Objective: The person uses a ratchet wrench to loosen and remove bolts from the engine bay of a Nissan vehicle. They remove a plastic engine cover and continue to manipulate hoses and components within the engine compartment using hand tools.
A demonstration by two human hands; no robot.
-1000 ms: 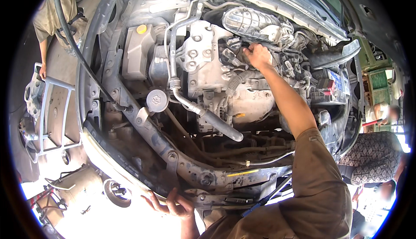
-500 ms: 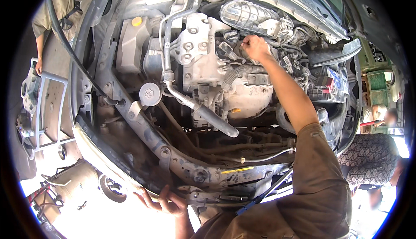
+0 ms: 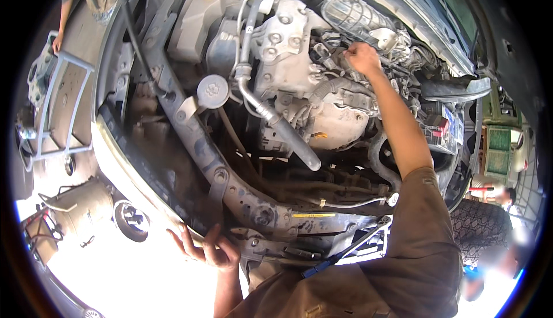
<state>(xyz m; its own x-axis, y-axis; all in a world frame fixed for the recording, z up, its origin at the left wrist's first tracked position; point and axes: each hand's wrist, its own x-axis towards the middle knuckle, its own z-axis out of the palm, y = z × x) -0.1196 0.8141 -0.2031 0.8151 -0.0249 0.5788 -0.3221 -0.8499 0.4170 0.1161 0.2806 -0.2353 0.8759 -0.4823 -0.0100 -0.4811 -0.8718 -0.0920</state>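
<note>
My right hand (image 3: 364, 60) reaches over the engine (image 3: 288, 59) of a car, its fingers curled closed by the ignition coils and connectors behind the pale cover. Whatever those fingers may hold is hidden. Just beyond it lies a ribbed dark intake part (image 3: 351, 18), and nearer to me runs a corrugated hose (image 3: 328, 89). At the car's front edge (image 3: 155, 203), my left hand (image 3: 210, 252) rests with its fingers apart, holding nothing that I can see.
A round-capped filler neck (image 3: 213, 91) and a capped pipe (image 3: 296, 145) stick up from the bay. A prop rod (image 3: 133, 36) rises on the left, and the battery (image 3: 449, 125) sits right. Other people stand at both sides; a metal frame (image 3: 57, 105) and a tank (image 3: 80, 203) are at left.
My view has shifted and tilted, so the engine sits higher and further right in it. My right hand stays at the same spot on the engine; my left hand remains on the front edge.
</note>
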